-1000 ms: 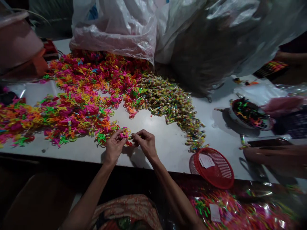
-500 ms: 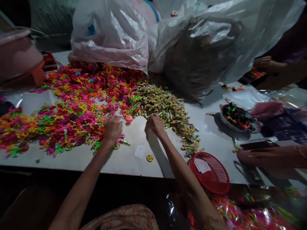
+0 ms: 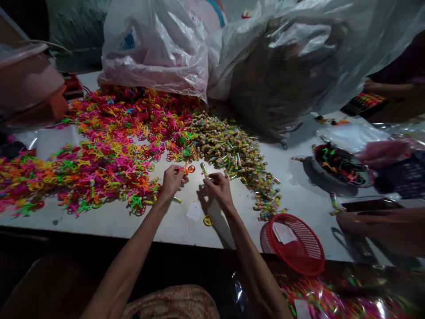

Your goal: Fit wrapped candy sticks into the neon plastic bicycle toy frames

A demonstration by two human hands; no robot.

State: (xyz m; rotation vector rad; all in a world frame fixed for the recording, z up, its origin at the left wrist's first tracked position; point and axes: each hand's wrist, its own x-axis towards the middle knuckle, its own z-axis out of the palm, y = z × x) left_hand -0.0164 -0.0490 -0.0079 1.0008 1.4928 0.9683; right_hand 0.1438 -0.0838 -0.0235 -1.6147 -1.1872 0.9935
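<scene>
My left hand (image 3: 171, 180) pinches a small orange-red plastic toy piece (image 3: 190, 169) with a ring-shaped end, just above the white table. Facing it, my right hand (image 3: 219, 188) grips a slim printed tube (image 3: 203, 169) between thumb and fingers, its far end sticking up. A short gap separates the two items. Left of my hands spreads a heap of bright plastic toy pieces (image 3: 116, 155); a pile of similar printed tubes (image 3: 229, 146) lies behind and right of my right hand. A yellow ring-shaped piece (image 3: 207, 220) and a small white paper (image 3: 194, 211) lie nearer me.
A red plastic basket (image 3: 295, 261) holding paper stands at the table's front edge. Big plastic bags (image 3: 152, 48) line the back. Right of the tubes is a bowl of dark and coloured pieces (image 3: 341, 166). Another person's arm (image 3: 395, 88) shows far right; a pink tub (image 3: 29, 79) is left.
My left hand has come right from the heap's edge with a toy piece in it. My right hand has drawn back slightly from the pile, holding a tube. The view has shifted slightly.
</scene>
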